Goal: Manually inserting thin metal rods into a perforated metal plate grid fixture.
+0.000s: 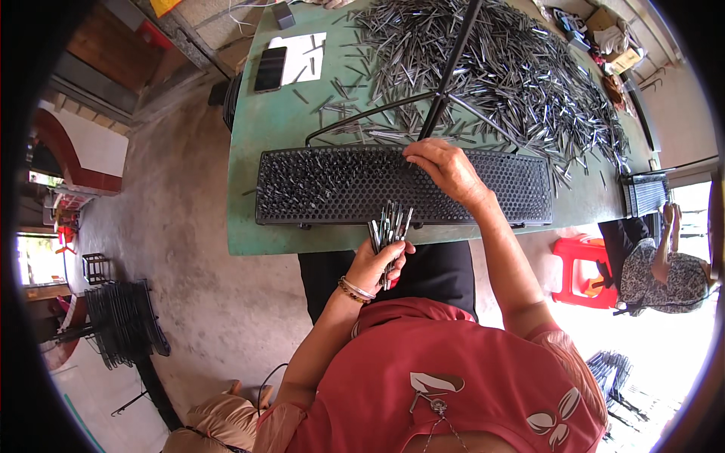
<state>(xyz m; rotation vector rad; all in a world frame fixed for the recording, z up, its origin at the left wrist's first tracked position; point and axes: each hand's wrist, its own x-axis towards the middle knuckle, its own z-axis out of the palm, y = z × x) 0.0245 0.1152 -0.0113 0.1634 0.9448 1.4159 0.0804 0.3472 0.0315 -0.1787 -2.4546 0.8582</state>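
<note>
By the worktop (pixel 260 240), my left hand (pixel 375 264) grips rods (pixel 391 223); over the tray (pixel 513 189), I cannot tell whether my right hand (pixel 448 169) holds one.

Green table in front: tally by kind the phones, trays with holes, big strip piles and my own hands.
Phone: 1
Black tray with holes: 1
Big pile of metal strips: 1 (too many strips to count singly)
Left hand and right hand: 2
Total: 5
</note>
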